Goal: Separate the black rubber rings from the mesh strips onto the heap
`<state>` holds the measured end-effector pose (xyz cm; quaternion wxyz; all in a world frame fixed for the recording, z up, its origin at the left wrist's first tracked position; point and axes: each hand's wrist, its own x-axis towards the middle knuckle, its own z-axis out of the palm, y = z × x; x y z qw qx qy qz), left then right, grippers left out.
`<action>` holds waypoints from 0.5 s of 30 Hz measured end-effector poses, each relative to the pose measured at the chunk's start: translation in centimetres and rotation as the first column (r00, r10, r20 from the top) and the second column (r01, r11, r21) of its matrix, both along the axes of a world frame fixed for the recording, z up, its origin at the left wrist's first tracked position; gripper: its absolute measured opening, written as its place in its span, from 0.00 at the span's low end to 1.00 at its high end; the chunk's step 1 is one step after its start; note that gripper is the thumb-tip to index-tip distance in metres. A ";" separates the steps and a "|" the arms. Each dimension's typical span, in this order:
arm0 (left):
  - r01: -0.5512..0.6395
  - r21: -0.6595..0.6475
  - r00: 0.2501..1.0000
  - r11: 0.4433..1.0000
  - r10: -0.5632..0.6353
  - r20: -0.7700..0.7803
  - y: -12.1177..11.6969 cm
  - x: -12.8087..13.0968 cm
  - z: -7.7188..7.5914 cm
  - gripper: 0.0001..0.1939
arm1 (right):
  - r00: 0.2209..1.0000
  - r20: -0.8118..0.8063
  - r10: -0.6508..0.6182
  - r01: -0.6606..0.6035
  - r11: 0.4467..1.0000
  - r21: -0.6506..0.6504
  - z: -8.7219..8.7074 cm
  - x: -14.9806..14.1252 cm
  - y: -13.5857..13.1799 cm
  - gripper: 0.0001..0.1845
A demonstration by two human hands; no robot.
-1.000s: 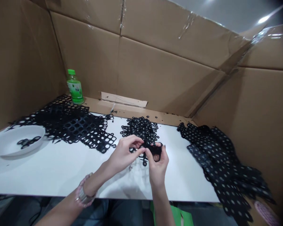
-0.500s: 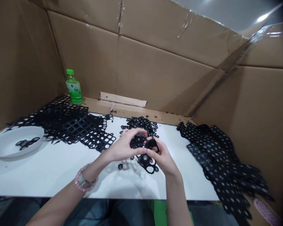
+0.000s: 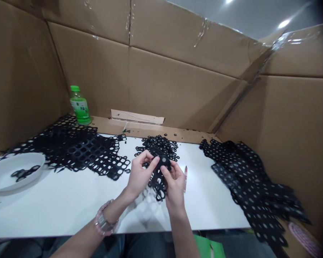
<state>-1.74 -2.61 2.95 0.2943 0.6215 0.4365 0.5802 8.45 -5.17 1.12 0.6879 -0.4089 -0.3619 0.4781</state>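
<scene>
My left hand [image 3: 140,175] and my right hand [image 3: 174,182] hold a strip of black perforated rubber-like mesh [image 3: 158,182] between their fingertips above the white table [image 3: 56,204]. The strip hangs down between my hands, and its top is pinched by both. Behind my hands lies a heap of black ring-shaped scraps [image 3: 156,144], partly hidden by the strip and my fingers. A beaded bracelet and a metal band [image 3: 103,220] circle my left wrist. A slim pen-like stick [image 3: 185,178] lies just right of my right hand.
A black lattice sheet [image 3: 80,150] spreads left of my hands, and a dotted black sheet [image 3: 247,182] drapes over the right table edge. A white bowl [image 3: 16,173] holds black scraps. A green-capped bottle [image 3: 80,105] stands before the cardboard walls [image 3: 177,89].
My hands have drawn closer together, and the black strip now hangs lower between them. The whole view has shifted slightly, with the table and bottle sitting further left.
</scene>
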 end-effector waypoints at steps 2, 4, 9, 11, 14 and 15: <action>-0.106 0.109 0.978 0.988 0.123 -0.168 0.0 -0.5 0.1 0.08 | 0.999 0.027 -0.041 0.041 0.999 0.002 0.2 0.2 0.1 0.13; -0.140 0.296 0.930 0.945 0.228 -0.288 -0.1 -1.0 0.4 0.10 | 0.993 0.110 -0.043 0.040 0.999 0.027 0.5 0.5 0.2 0.09; 0.223 0.231 0.895 0.947 -0.105 -0.433 -0.2 -1.6 1.6 0.05 | 0.922 0.383 -0.054 0.002 0.991 0.134 1.2 1.1 -0.3 0.06; 0.247 0.102 0.913 0.964 -0.197 -0.357 -0.3 -1.6 1.9 0.04 | 0.896 0.438 -0.073 0.003 0.987 0.158 1.3 1.3 -0.5 0.05; 0.270 0.036 0.916 0.962 -0.246 -0.317 -0.5 -1.4 2.0 0.05 | 0.862 0.501 -0.071 -0.022 0.984 0.177 1.3 1.5 -0.6 0.04; 0.271 0.046 0.914 0.961 -0.242 -0.327 -0.7 -1.3 1.9 0.05 | 0.855 0.515 -0.064 -0.036 0.983 0.182 1.3 1.5 -0.6 0.04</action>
